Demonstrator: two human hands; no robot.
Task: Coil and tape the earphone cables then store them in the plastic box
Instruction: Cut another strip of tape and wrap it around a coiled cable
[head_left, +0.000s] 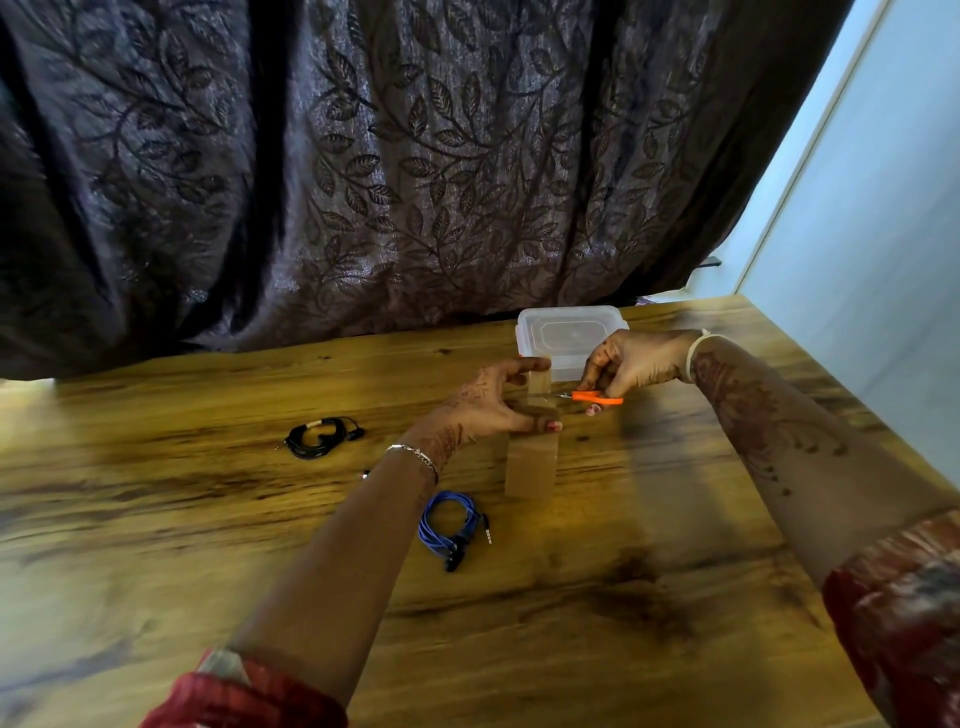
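Tape (531, 470) is pinched by left hand (488, 402), just in front of box (569, 332) | scissors (597, 398) are gripped by right hand (631, 361), blades at tape | blue earphones (451, 525) lie coiled on bench (156, 519), well in front of box | black earphones (318, 438) lie coiled, front-left of box

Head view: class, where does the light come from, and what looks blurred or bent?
Head view: brightest at the pale wall on the right, curtain dark; the right hand holding scissors casts a soft shadow on the table; the table's far edge bows; sleeves are blurred.
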